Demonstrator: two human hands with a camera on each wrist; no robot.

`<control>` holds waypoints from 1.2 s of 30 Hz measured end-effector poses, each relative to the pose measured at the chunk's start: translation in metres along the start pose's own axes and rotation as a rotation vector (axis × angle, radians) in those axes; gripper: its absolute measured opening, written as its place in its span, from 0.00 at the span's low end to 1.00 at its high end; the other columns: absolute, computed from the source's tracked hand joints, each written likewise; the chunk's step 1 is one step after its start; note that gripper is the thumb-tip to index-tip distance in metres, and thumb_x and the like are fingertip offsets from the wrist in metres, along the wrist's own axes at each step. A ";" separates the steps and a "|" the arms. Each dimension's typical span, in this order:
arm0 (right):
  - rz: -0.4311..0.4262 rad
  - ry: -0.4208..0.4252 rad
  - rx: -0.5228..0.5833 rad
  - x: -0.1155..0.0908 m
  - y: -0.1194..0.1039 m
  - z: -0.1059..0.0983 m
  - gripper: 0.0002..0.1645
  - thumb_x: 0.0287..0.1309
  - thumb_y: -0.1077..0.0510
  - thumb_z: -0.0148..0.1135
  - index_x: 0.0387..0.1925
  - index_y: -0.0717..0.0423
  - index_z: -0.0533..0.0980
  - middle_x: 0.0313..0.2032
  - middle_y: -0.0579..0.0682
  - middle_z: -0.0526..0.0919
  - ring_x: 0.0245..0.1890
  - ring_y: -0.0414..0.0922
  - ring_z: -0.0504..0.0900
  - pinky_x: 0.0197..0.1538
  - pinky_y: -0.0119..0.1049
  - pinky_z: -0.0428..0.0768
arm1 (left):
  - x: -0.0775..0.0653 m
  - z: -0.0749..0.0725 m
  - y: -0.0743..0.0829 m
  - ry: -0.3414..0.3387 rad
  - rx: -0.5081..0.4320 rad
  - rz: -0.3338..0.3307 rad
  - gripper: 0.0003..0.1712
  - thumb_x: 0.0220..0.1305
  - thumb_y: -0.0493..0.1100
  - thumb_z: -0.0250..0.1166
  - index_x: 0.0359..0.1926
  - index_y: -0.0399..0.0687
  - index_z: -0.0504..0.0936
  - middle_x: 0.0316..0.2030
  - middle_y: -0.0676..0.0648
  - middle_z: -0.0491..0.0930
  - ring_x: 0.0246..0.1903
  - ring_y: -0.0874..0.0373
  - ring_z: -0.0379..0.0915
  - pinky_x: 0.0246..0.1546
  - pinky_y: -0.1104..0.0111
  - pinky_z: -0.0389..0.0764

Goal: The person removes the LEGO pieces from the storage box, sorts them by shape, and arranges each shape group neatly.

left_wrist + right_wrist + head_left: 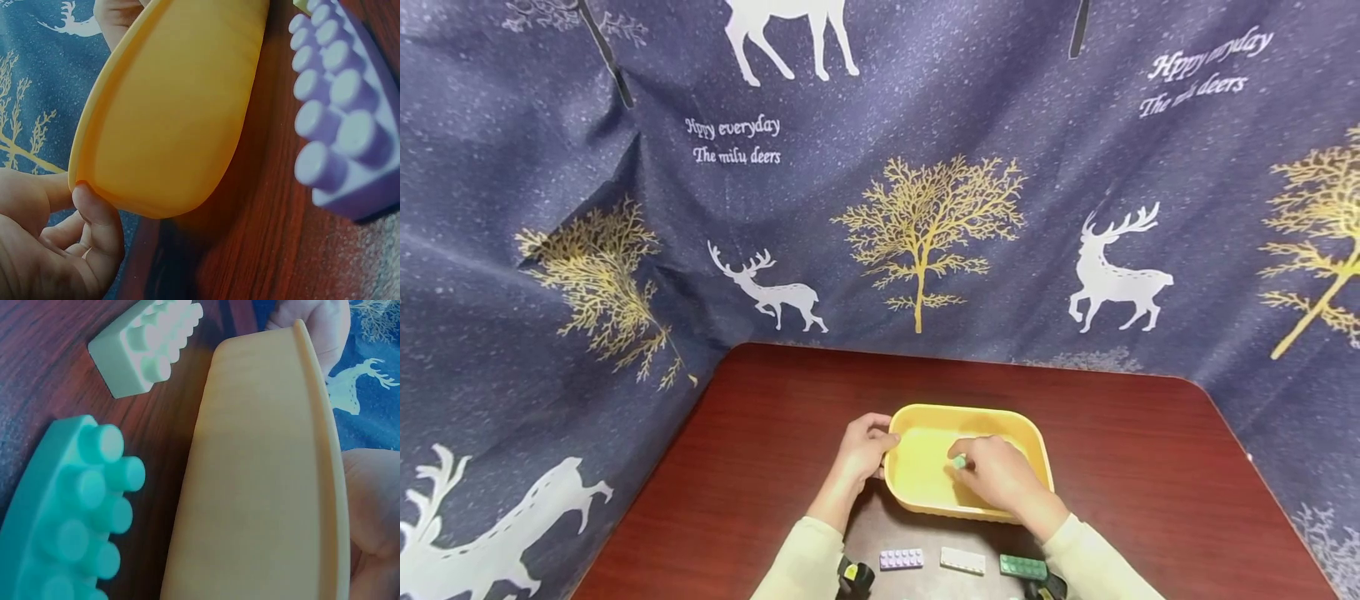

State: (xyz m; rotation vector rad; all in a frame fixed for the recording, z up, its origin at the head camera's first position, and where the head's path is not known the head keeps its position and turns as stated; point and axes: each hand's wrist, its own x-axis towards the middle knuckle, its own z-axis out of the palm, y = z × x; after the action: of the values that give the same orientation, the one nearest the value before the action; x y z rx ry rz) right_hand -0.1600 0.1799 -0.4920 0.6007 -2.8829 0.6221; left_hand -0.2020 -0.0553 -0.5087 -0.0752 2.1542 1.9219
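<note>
A yellow plastic bin [917,500] sits on the table in the head view. My left hand [861,450] holds its left rim; in the left wrist view the thumb and fingers of that hand [56,244] pinch the rim at a corner. Inside the bin, my right hand [1000,475] pinches a small light green toy block [959,461] between thumb and fingers. Most of the block is hidden by the hand. From the right wrist, the bin's wall [256,469] covers most of the right hand [375,512].
On the near side of the bin lie a purple building brick [901,559], a white one [962,561] and a dark green one [1023,567] in a row. The dark red table [1120,450] meets a blue deer-print cloth [1045,333] behind and at the sides.
</note>
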 end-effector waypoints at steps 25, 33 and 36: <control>0.086 0.016 0.048 -0.028 -0.001 -0.030 0.12 0.53 0.52 0.78 0.39 0.46 0.85 0.22 0.30 0.78 0.23 0.29 0.71 0.24 0.26 0.71 | -0.001 0.000 0.000 -0.006 0.000 -0.005 0.25 0.66 0.36 0.68 0.62 0.35 0.75 0.38 0.35 0.84 0.22 0.55 0.79 0.15 0.69 0.83; 0.115 0.024 0.039 -0.042 -0.004 -0.041 0.13 0.53 0.51 0.78 0.40 0.43 0.85 0.22 0.28 0.77 0.21 0.29 0.70 0.25 0.28 0.72 | 0.002 -0.001 -0.001 -0.015 -0.002 -0.021 0.23 0.66 0.35 0.67 0.61 0.36 0.76 0.37 0.36 0.85 0.22 0.55 0.79 0.15 0.70 0.82; 0.132 0.030 0.028 -0.046 -0.005 -0.046 0.13 0.54 0.51 0.78 0.41 0.42 0.85 0.22 0.27 0.76 0.21 0.28 0.69 0.25 0.28 0.71 | 0.004 -0.002 0.000 -0.014 -0.005 -0.023 0.23 0.66 0.35 0.67 0.61 0.36 0.76 0.38 0.35 0.85 0.23 0.54 0.80 0.15 0.69 0.83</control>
State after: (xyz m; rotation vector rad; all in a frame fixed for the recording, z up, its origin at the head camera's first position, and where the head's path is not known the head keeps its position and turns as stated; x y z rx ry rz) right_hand -0.1137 0.2114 -0.4578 0.4030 -2.9082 0.6844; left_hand -0.2056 -0.0564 -0.5097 -0.0870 2.1302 1.9100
